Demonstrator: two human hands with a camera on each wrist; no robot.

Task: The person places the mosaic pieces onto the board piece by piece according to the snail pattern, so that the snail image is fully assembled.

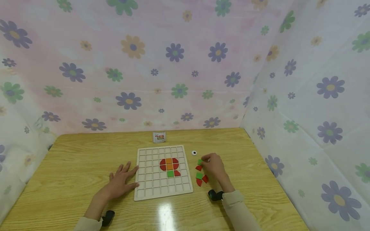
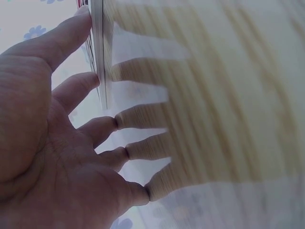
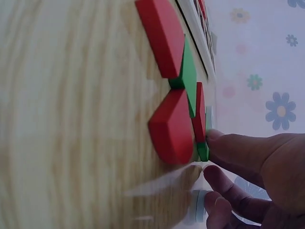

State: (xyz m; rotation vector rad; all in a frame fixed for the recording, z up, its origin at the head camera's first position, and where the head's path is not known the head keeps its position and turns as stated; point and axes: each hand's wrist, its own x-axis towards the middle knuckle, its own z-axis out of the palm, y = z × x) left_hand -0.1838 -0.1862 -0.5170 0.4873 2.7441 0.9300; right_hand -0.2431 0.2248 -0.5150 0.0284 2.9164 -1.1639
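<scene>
My left hand [image 1: 118,184] lies spread on the table, with the tips of thumb and index finger against the left edge of a wooden grid board [image 1: 145,186]. Its straight fingers also show in the left wrist view. Orange squares [image 1: 169,163], red rounded pieces [image 1: 163,165] and a green square [image 1: 170,173] sit in the board's cells. To the right of the board, my right hand [image 1: 215,166] pinches another green square [image 1: 199,162] at table level between thumb and index finger. Beside it lie a red quarter-round [image 1: 198,167], a further green square [image 1: 199,175] and two more red pieces [image 1: 205,179].
A white disc with a black dot [image 1: 194,153] lies beyond the right hand. Another pale disc [image 3: 200,206] shows under its fingers in the right wrist view. A small picture card [image 1: 159,137] stands behind the board. Flowered cloth [image 1: 179,80] surrounds the wooden table [image 1: 86,150].
</scene>
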